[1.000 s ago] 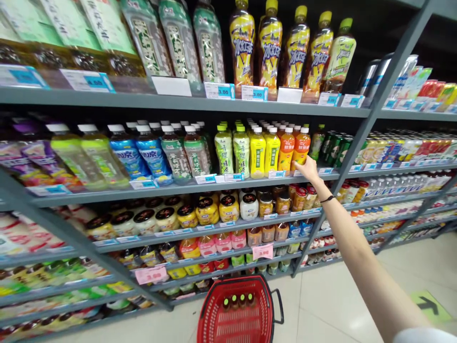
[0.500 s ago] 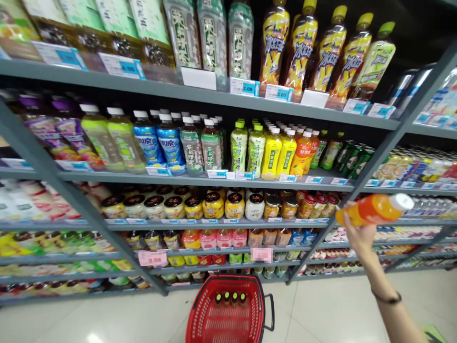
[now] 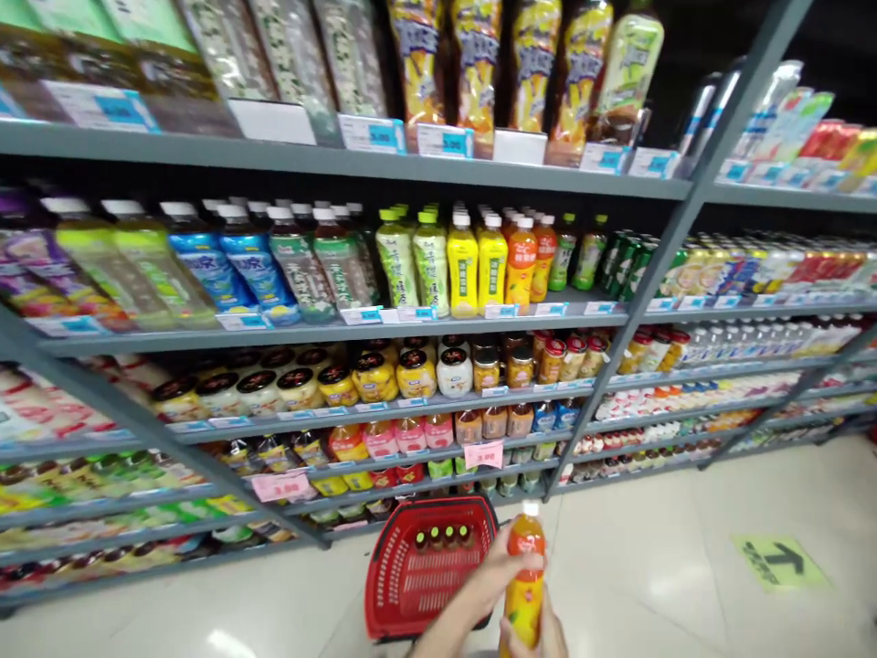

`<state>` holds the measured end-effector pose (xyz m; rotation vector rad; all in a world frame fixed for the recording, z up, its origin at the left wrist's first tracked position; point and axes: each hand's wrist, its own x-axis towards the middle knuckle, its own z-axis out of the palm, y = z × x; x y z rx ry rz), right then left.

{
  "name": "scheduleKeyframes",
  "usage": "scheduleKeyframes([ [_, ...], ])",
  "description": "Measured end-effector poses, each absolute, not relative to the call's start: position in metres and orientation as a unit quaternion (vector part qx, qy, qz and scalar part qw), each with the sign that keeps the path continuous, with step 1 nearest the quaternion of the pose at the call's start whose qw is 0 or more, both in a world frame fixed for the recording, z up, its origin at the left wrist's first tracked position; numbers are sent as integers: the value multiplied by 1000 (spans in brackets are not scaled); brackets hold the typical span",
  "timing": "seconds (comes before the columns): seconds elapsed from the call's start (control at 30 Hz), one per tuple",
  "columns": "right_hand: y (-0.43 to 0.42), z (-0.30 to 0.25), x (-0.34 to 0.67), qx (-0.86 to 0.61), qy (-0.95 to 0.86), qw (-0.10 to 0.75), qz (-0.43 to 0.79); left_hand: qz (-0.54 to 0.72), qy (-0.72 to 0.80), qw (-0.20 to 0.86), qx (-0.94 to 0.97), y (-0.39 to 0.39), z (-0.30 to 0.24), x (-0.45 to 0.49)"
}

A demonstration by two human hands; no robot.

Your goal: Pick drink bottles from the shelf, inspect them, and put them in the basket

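Observation:
I hold an orange drink bottle (image 3: 524, 585) with a white cap upright, low in front of me. My right hand (image 3: 544, 640) grips its lower part from below, half cut off by the picture's edge. My left hand (image 3: 490, 576) comes in from the left, its fingers closed round the bottle's neck and shoulder. Just behind and to the left, a red shopping basket (image 3: 404, 594) stands on the floor with several green-capped bottles (image 3: 442, 537) lined up at its far end. More orange bottles (image 3: 522, 256) stand on the second shelf.
A long grey shelving unit (image 3: 343, 164) packed with drink bottles, jars and cans fills the view ahead. Pale tiled floor (image 3: 650, 567) stretches to the right, with a green arrow sticker (image 3: 781, 559) on it.
My right hand took the orange bottle off the second shelf and brought it down in front of me. My left hand has come up and joined it on the bottle.

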<state>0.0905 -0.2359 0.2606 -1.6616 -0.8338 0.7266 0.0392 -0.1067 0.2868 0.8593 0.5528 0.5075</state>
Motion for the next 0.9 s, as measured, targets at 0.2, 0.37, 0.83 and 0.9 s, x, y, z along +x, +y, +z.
scheduleKeyframes([
  [0.2,-258,330,139,-567,-428,569,415,325,186,872,315,-108,378,60],
  [0.37,-284,353,138,-443,-325,678,489,331,135,871,338,-118,450,79],
  [0.83,-341,379,176,-420,-368,688,463,308,5,830,465,-189,513,107],
  [0.9,-346,376,179,-429,-376,688,449,316,-5,817,483,-196,513,111],
])
